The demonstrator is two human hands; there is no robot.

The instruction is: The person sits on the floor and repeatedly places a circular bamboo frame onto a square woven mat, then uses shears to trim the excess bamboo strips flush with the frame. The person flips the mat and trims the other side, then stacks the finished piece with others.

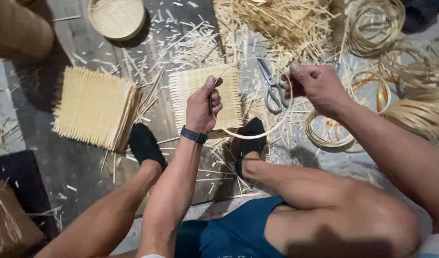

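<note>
while the left hand [203, 106] pinches one end of a thin bamboo strip [252, 135], the right hand [315, 86] grips the other end, so the strip bows into a loop above the floor [81, 167]. a woven square mat [206, 95] lies under the left hand, scissors [273, 89] just beside it, a stack of mats [94, 107] farther left.

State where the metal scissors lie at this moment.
In the head view, the metal scissors lie on the littered floor right of centre, between the flat woven bamboo mat and the right hand.
</note>
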